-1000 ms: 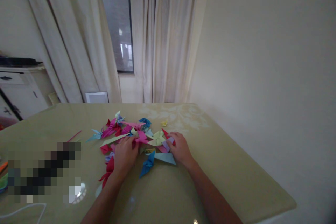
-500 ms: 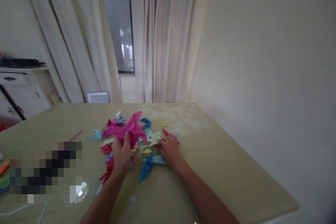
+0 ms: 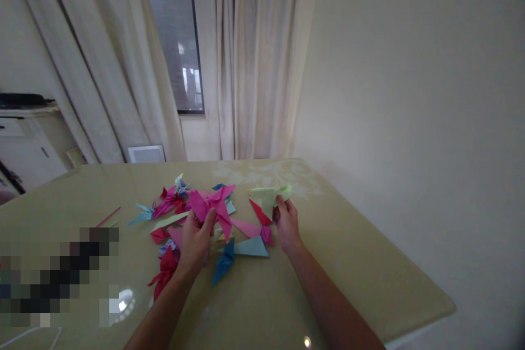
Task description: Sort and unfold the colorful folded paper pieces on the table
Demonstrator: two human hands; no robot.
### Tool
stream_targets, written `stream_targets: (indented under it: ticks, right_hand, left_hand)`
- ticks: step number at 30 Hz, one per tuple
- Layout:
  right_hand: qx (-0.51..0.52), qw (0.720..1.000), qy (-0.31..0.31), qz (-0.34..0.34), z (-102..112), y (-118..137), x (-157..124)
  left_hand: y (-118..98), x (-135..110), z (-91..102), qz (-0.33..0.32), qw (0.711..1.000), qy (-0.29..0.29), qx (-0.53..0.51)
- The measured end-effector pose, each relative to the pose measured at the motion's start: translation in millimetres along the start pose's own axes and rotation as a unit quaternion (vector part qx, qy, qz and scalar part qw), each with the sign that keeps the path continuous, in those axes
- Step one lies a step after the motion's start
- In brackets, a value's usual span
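Observation:
Pinched between thumb and fingers of my left hand (image 3: 199,235) is a bright pink folded-paper piece (image 3: 211,205) with several pointed flaps, held above a pile of origami. My right hand (image 3: 288,224) is closed on a pale green origami piece (image 3: 268,196), lifted at the pile's right side. Close to the right fingers lie a red paper point (image 3: 260,212) and a pink folded piece (image 3: 248,228). Between the hands rest a light blue paper piece (image 3: 252,247) and a dark blue one (image 3: 223,265). A red origami piece (image 3: 166,269) lies beside my left wrist, partly covered by the forearm.
A light blue origami crane (image 3: 141,214) sits at the pile's left. Farther left are a thin pink stick (image 3: 109,216) and a blurred-out dark object (image 3: 61,273). The glossy table (image 3: 356,262) runs along a wall, with curtains (image 3: 262,65) behind it.
My right hand has picked up the pale green piece and moved it up and right, uncovering the pink piece. The pink paper in my left hand has turned and shifted slightly right.

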State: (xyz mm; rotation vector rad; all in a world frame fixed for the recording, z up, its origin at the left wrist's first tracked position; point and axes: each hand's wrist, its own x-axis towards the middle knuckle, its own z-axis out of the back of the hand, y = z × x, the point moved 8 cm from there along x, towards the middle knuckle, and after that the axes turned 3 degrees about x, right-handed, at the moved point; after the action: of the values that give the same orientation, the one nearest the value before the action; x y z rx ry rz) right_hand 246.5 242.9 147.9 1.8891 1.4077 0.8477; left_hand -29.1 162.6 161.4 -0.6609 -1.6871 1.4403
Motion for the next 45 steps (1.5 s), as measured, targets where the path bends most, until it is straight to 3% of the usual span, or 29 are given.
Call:
stream_targets:
  ticks: [6,10,17,24,32,36,40,45]
  right_hand:
    - [0.092,0.994,0.011,-0.065,-3,-2,1]
    - [0.067,0.994,0.035,-0.074,-9,-5,-6]
    - [-0.011,0.993,0.084,-0.080,-20,-12,-20]
    - [-0.025,0.980,0.159,-0.117,-37,-14,-39]
    - [0.054,0.984,0.138,-0.096,-39,-6,-32]
    - [-0.001,0.977,0.162,-0.140,-38,-17,-34]
    - [-0.037,0.967,0.193,-0.162,-37,-29,-41]
    - [-0.038,0.964,0.210,-0.156,-39,-32,-42]
  left_hand:
    - [1,-1,-9.8,-0.005,0.998,0.042,0.044]
    - [3,-9,-18.0,0.011,0.997,0.065,0.026]
    - [6,-25,-42.9,0.019,0.986,0.163,0.028]
    - [1,-38,-63.1,-0.047,0.967,0.250,0.007]
    - [-9,-45,-62.9,-0.091,0.961,0.254,0.068]
    - [-6,-42,-59.3,-0.078,0.970,0.222,0.053]
    - [-7,-41,-60.9,-0.051,0.971,0.234,-0.013]
    - [-20,-39,-60.3,-0.087,0.966,0.245,-0.007]
